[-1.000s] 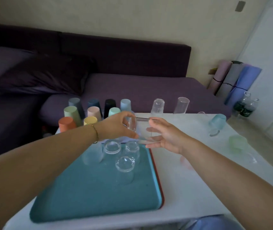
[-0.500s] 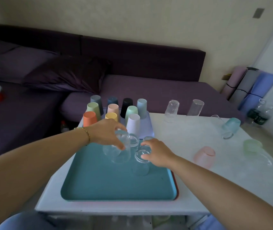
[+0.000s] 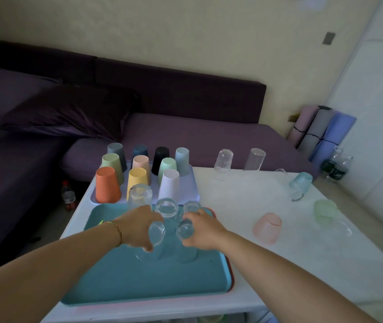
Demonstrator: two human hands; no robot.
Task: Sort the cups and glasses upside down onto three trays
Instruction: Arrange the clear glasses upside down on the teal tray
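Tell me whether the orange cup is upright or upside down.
Upside down: the orange cup has its closed narrow end up and its wider end on the lavender tray.

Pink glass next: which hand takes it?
Probably right: the right hand, gripping a clear glass on the teal tray, is nearer the pink glass on the table to its right; the left hand would cross over.

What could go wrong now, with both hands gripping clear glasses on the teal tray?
The left hand and right hand grip the near-left clear glass and near-right clear glass close together; they may clink, or knock the clear glasses behind. The pink tinted glass lying on its side on the white table might roll.
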